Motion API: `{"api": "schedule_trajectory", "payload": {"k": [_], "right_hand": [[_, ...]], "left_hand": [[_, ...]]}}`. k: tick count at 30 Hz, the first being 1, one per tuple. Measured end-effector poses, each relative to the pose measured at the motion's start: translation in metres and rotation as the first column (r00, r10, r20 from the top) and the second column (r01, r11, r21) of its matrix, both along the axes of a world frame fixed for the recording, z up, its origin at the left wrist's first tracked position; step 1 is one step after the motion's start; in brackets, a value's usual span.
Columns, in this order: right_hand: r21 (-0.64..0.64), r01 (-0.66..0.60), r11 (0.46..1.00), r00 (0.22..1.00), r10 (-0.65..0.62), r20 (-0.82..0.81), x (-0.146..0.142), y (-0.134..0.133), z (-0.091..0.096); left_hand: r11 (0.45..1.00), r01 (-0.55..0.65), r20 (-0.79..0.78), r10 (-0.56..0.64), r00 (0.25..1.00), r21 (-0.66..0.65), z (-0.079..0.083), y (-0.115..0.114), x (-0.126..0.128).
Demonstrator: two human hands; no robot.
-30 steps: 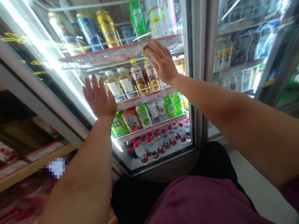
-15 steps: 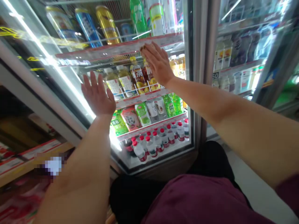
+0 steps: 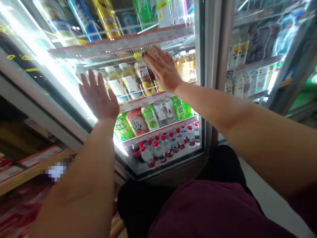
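Note:
Both arms reach forward toward a lit drinks fridge with a glass door. My left hand (image 3: 99,96) is raised with fingers spread and palm toward the door, near its left side and the white-capped bottles (image 3: 116,86). My right hand (image 3: 162,70) is stretched out flat, fingers extended, in front of the middle shelf. It partly covers the tea bottles beside the yellow-capped tea bottle (image 3: 144,74). Neither hand holds anything. Whether the palms touch the glass, I cannot tell.
Tall cans (image 3: 107,18) stand on the upper shelf. Lower down are green and pink drink bottles (image 3: 136,122) and several red-capped water bottles (image 3: 160,152). A second fridge (image 3: 257,62) is at the right. A shelf edge (image 3: 32,163) with goods runs along the left.
The view has shifted slightly, so the shelves sit a little higher and further left. My right hand covers more of the tea bottles. Both hands stay open.

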State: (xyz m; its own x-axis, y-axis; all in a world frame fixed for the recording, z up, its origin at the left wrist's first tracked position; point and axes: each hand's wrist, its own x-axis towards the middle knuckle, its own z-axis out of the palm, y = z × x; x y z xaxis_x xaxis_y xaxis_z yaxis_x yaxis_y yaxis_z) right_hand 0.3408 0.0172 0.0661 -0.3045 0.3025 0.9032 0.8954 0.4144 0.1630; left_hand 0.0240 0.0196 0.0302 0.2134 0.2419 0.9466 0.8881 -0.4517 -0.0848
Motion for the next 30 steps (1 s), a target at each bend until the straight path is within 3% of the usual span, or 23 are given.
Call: {"api": "schedule_trajectory", "payload": {"k": [4,10,16,20,23,27,30], "right_hand": [[-0.117,-0.080,0.990,0.975,0.102,0.199,0.004,-0.006,-0.007],[-0.035,-0.052,0.998,0.999,0.052,-0.003,0.000,-0.004,0.003],[-0.113,-0.126,0.986,0.971,0.146,0.188,0.003,0.004,0.004],[-0.021,-0.048,0.999,0.999,0.048,-0.003,-0.002,0.008,0.018],[0.014,0.000,1.000,0.999,0.000,-0.044,-0.010,0.004,0.008],[-0.084,-0.174,0.981,0.946,0.190,0.263,-0.005,0.009,-0.007],[-0.013,-0.286,0.958,0.928,0.280,0.244,0.002,0.029,0.004]], "left_hand": [[1.000,-0.013,0.007,0.013,1.000,-0.011,0.001,0.000,0.000],[1.000,-0.020,0.025,0.021,0.999,-0.016,0.000,0.000,0.001],[0.999,-0.034,-0.007,0.034,0.999,-0.021,0.000,0.003,-0.002],[0.999,-0.042,-0.037,0.042,0.998,0.007,-0.001,0.007,-0.005],[0.997,-0.070,-0.055,0.071,0.996,0.034,-0.001,0.008,-0.005],[0.999,-0.036,-0.014,0.036,0.999,-0.006,0.001,0.004,-0.001],[0.999,-0.011,0.041,0.012,0.999,-0.037,0.003,0.002,0.002]]}}
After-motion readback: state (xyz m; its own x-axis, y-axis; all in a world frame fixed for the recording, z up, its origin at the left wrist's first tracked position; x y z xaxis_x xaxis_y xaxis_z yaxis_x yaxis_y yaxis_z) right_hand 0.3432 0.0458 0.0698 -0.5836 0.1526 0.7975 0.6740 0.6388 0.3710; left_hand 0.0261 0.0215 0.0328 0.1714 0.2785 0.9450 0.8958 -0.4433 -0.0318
